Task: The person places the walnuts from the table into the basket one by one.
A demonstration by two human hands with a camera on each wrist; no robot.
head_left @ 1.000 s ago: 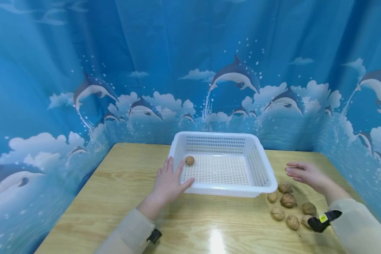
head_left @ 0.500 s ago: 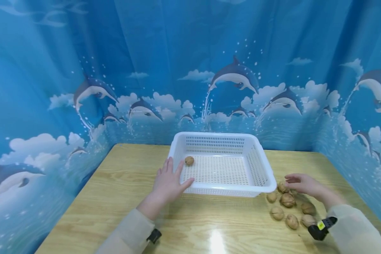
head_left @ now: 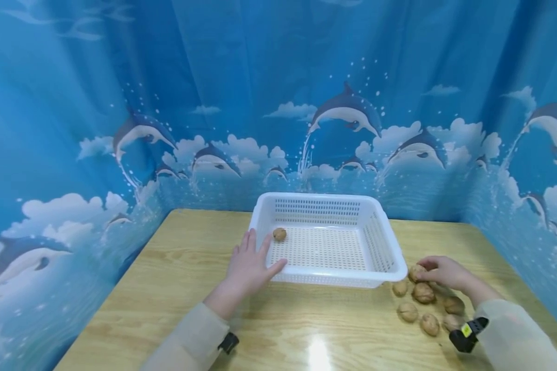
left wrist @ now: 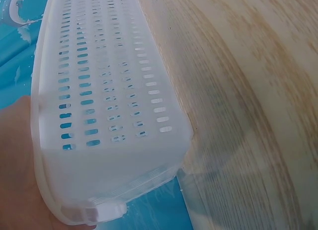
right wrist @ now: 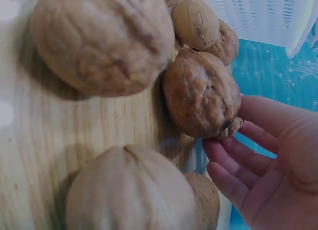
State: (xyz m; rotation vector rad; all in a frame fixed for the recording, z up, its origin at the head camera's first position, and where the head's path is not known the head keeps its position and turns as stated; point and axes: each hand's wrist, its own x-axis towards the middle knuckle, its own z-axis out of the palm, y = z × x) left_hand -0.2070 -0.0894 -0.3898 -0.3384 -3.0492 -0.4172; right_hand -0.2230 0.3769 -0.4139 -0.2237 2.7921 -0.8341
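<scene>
**Right hand down on the walnut pile, first contact**

Change vs the earlier head frames: right hand (head_left: 445,272) has dropped from hovering above the desk (head_left: 167,288) to the top of the walnut pile (head_left: 422,304), lower right of frame. Left hand (head_left: 249,265) hasn't moved. Basket (head_left: 380,226) hasn't shifted either.

My read: the reach is done and a pick is starting, but no nut has been lifted.

Right hand: wrist view shows the fingers (right wrist: 233,165) loosely curved, tips touching the underside of one walnut (right wrist: 201,93). No thumb visible on the other side, so it's contact, not a pinch. Same nut in head view sits at the pile's upper edge (head_left: 415,273), just beside the basket's near right corner.

Left hand: fingers straight and slightly spread, flat against the basket's near left corner, thumb along the front wall. Bracing, not gripping.

Walnuts: tan-brown, wrinkled shells, whole, visible seams. About seven on the desk, clustered, several touching. One more walnut in the basket (head_left: 279,234), left rear of its perforated floor.
</scene>
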